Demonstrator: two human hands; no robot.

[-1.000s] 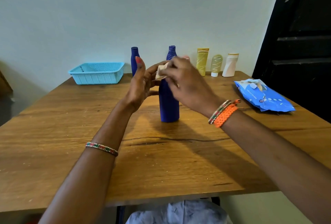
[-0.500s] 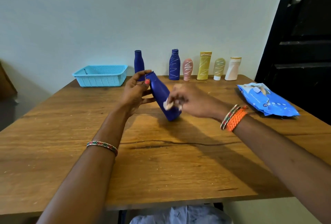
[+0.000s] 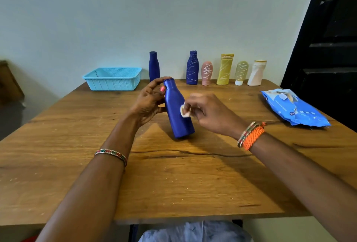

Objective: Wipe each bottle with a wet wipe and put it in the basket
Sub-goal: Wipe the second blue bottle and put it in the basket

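Observation:
A dark blue bottle (image 3: 177, 112) leans with its base on the wooden table (image 3: 173, 174) and its top tipped to the left. My left hand (image 3: 149, 102) holds its neck and upper side. My right hand (image 3: 208, 112) pinches a small folded wet wipe (image 3: 183, 110) against the bottle's right side. The light blue basket (image 3: 113, 79) stands at the back left with nothing visible inside. Along the wall stand a plain blue bottle (image 3: 154, 65), a scribbled blue bottle (image 3: 192, 67), a pink one (image 3: 206, 73), a yellow tube (image 3: 225, 69), an olive one (image 3: 241, 72) and a white one (image 3: 257, 73).
A blue pack of wet wipes (image 3: 293, 108) lies at the table's right side, its flap open. A dark door (image 3: 328, 48) stands behind it on the right. A brown object (image 3: 9, 83) sits beyond the table's left edge.
The bottle went from upright to tilted left. My right hand moved the wipe from the bottle's neck down its side. My left hand shifted up to the neck.

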